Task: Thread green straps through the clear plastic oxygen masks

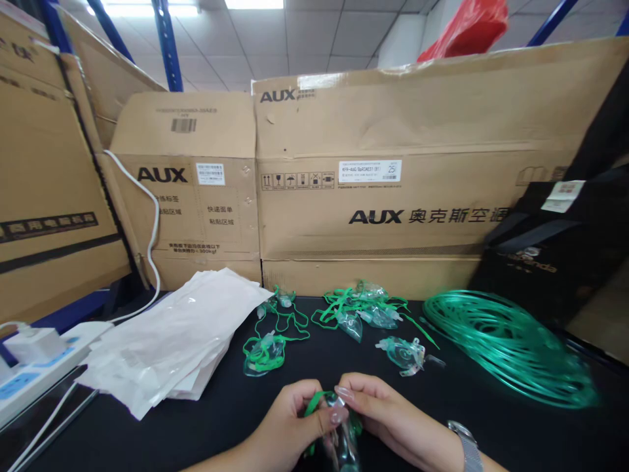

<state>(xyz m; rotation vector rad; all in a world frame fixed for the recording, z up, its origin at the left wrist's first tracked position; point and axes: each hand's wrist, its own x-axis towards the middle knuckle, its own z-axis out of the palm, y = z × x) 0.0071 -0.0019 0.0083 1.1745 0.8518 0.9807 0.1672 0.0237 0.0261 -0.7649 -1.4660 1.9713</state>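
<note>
Close to me at the bottom middle, a clear oxygen mask [343,442] with a green elastic strap is between my two hands. My left hand [299,416] grips it from the left, thumb over its top edge and the strap beside the fingers. From the right, my right hand [376,406] pinches the mask's upper edge, near a small shiny piece. The fingers partly hide that edge. Nearest beyond the hands lie a mask with bundled green strap [264,354] on the left and a mask without visible green strap [405,354] on the right.
Further back sits a heap of strapped masks [366,311]. Coiled green tubing [511,347] lies at the right, before a black bag [545,262]. White plastic bags [171,334] are stacked left, near a power strip [39,367]. Cardboard boxes [314,229] wall off the back.
</note>
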